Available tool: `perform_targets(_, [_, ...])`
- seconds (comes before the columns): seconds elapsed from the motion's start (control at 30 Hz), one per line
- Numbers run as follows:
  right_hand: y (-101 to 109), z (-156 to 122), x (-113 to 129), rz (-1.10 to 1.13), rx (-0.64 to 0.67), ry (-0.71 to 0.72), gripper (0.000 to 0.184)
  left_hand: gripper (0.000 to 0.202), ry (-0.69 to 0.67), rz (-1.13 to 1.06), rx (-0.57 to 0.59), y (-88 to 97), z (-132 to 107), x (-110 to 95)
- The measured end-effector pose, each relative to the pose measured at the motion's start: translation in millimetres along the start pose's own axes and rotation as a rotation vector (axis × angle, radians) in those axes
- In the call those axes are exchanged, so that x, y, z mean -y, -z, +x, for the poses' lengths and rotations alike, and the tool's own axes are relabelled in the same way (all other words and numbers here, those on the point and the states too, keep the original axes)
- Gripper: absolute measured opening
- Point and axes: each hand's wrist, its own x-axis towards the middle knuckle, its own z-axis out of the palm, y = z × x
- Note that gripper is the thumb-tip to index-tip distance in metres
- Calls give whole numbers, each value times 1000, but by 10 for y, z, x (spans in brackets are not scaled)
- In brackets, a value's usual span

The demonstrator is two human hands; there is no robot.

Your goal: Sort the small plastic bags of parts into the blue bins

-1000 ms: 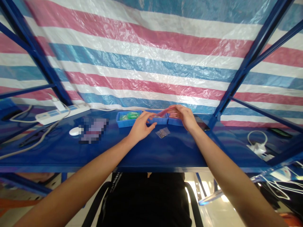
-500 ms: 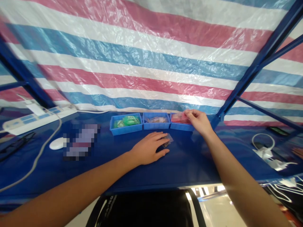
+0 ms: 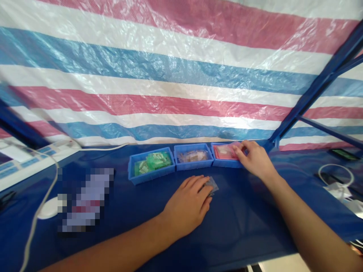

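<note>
My left hand lies flat on the blue table, its fingertips resting on a small clear plastic bag. My right hand reaches into the right blue tray and its fingers pinch a red-tinted bag there. The middle blue tray holds clear bags with brownish parts. Green packets fill the left blue tray.
A white mouse and a blurred-out object lie at the left. A white power strip with a cable runs along the far left. White cables sit at the right. A striped tarp hangs behind the trays.
My left hand came down from the trays onto the small clear bag. My right hand lowered the red bag into the right tray. The view tilted down and closer.
</note>
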Motion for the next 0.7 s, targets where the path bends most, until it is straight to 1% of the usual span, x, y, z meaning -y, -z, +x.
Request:
perform_targets(0.07, [-18, -4, -20, -11, -34, -27, 34, 32, 11, -18, -2, 19, -1, 2])
perform_targets(0.13, [-35, -7, -44, -16, -49, -14, 35, 32, 24, -39, 3, 45, 1, 2])
perform_targets(0.23, [-57, -2, -78, -83, -40, 90, 36, 32, 40, -66, 0, 84, 7, 0])
perform_targets(0.3, [-61, 3, -77, -126, -71, 135, 37, 32, 44, -80, 2, 99, 10, 1])
perform_targets(0.4, [-43, -6, -1, -91, -109, 201, 36, 33, 44, -98, -5, 95, 14, 5])
perform_targets(0.47, [-22, -28, 93, -12, -64, 263, 34, 33, 38, -103, -13, 81, 20, 10])
perform_targets(0.53, [-7, -57, 189, 65, 32, 305, 33, 31, 23, -91, -11, 70, 32, 17])
perform_targets(0.6, [-5, -85, 256, 103, 57, 332, 33, 30, 16, -68, -9, 74, 46, 31])
perform_targets(0.7, [-18, -110, 286, 124, 72, 318, 34, 27, 7, -33, -11, 112, 58, 68])
